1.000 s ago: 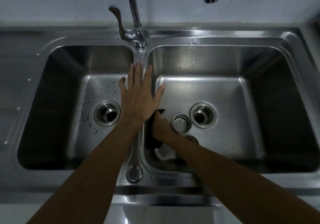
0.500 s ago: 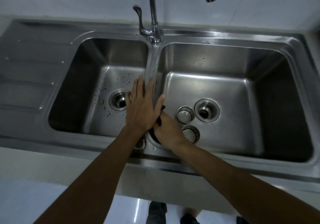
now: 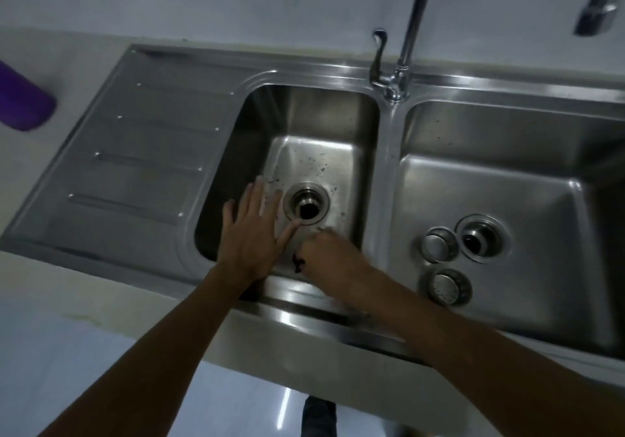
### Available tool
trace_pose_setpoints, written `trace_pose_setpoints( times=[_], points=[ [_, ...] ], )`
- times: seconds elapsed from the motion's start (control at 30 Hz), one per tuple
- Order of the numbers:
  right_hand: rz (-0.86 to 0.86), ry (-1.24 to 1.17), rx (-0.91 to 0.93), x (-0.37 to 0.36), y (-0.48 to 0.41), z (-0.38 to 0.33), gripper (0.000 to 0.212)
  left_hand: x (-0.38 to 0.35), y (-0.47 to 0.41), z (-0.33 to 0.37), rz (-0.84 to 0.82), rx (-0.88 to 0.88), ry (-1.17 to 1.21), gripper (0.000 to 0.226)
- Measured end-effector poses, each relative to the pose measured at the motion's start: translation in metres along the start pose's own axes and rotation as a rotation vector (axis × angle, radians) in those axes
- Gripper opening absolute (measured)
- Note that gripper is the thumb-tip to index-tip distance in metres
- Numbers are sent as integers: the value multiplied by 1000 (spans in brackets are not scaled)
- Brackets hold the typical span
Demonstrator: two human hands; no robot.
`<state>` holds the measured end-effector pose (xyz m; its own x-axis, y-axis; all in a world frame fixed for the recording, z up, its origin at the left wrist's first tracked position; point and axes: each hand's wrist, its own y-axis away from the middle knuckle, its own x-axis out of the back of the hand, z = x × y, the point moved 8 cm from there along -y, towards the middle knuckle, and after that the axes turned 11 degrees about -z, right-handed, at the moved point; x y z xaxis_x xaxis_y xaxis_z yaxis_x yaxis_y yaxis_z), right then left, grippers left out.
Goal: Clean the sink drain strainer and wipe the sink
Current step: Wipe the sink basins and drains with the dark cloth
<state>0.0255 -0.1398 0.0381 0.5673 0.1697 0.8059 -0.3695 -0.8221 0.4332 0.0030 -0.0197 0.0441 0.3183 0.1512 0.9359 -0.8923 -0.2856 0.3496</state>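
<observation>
A double stainless steel sink fills the view. Both my hands are in the left basin (image 3: 304,122). My left hand (image 3: 255,233) lies flat and open on the basin floor, just left of the open drain hole (image 3: 307,207). My right hand (image 3: 329,255) is closed on a dark cloth (image 3: 298,262), only a scrap of which shows, near the basin's front wall. In the right basin (image 3: 507,179) lie two strainer pieces, one cup (image 3: 438,244) and one perforated basket (image 3: 449,287), beside that basin's drain hole (image 3: 480,237).
A tap (image 3: 402,64) with a lever handle stands on the divider between the basins. A ribbed draining board (image 3: 135,159) lies to the left, with a purple object (image 3: 22,98) on the counter beyond it. Dark specks dot the left basin's floor.
Both hands have moved from the divider into the left basin, the right still gripping the cloth. The view has swung left, bringing the draining board and purple object into sight.
</observation>
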Motion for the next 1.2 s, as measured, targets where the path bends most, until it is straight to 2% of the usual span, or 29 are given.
trace_pose_setpoints(
  times=[0.07,0.1,0.2,0.23,0.27,0.33,0.4,0.47,0.57,0.63,0.7,0.87,1.03,1.1,1.2],
  points=[
    [-196,-216,50,-21,-40,-12,26,11,-13,-39,37,-4,-102,80],
    [-215,-304,68,-26,-56,-15,28,19,-20,-56,77,-20,-119,79],
    [-49,-420,81,-31,-100,-13,33,41,-52,-89,175,-88,-176,78],
    [-33,-359,100,-38,-110,-14,37,45,-65,-94,174,-123,-193,79],
    [-65,-195,141,-50,-118,-18,44,47,-76,-96,161,-158,-193,80],
    [-240,175,185,-88,-124,-18,57,52,-94,-96,146,-197,-150,84],
    [-368,248,126,-113,-127,-6,62,53,-106,-96,149,-202,-94,85],
    [-306,231,94,-115,-140,-8,64,54,-111,-95,170,-204,-74,85],
    [-86,127,-68,-96,-178,-11,66,53,-112,-98,211,-218,-45,83],
    [63,9,-183,-73,-204,1,67,53,-112,-100,240,-206,-48,82],
    [138,17,-250,-47,-230,27,71,53,-113,-101,251,-200,-43,82],
    [202,69,-415,9,-247,116,64,55,-111,-102,275,-208,-24,80],
    [319,-64,-792,-11,-153,164,63,55,-111,-99,232,-194,-81,82],
    [286,-73,-812,-16,-148,162,62,55,-111,-98,225,-188,-85,83],
    [356,-154,-764,-2,-185,142,60,55,-111,-99,233,-176,-70,84]
  ],
)
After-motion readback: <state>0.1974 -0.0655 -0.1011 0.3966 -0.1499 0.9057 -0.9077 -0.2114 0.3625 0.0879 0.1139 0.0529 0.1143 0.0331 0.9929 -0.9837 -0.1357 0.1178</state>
